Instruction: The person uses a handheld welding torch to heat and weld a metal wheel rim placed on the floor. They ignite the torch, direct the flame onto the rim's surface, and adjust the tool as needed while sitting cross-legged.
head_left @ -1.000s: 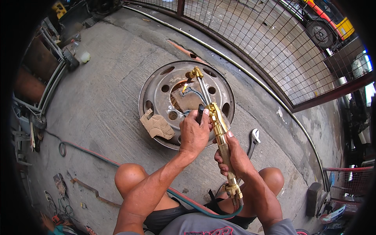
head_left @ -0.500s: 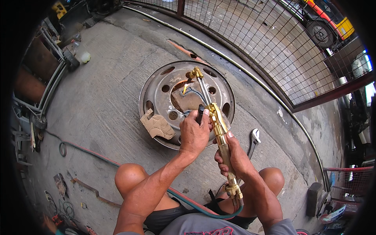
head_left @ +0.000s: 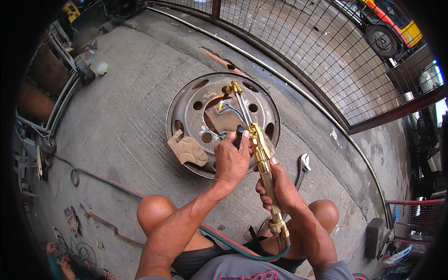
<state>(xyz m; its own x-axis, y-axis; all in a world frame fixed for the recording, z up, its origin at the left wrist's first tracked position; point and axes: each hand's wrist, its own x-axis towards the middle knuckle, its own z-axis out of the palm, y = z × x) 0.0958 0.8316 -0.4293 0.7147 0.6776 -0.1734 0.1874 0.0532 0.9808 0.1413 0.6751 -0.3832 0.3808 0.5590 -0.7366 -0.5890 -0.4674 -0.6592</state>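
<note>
A brass cutting torch (head_left: pixel 266 179) slants up and away from me, a small yellow flame (head_left: pixel 220 106) at its tip. My right hand (head_left: pixel 281 186) is wrapped round the torch's ribbed handle. My left hand (head_left: pixel 232 158) closes on the torch's brass valve body, thumb against it; a short black cylindrical piece (head_left: pixel 239 135) sticks up there, its kind unclear. Under the torch head lies a round steel wheel rim (head_left: pixel 184 100), flat on the floor. A flat plate (head_left: pixel 226 120) with a dark curved mark sits at its centre. Torn brown cardboard (head_left: pixel 188 150) rests on the rim's near-left edge.
An adjustable wrench (head_left: pixel 303 167) lies right of the rim. Red and green hoses (head_left: pixel 116 186) cross the floor to the torch. A mesh gate (head_left: pixel 298 56) stands beyond. Metal frames (head_left: pixel 65 88) stand at left. Another person's hand (head_left: pixel 66 268) shows at the lower left.
My hands and the torch hold nearly the same place. The other person's hands have come further into view at the lower left.
</note>
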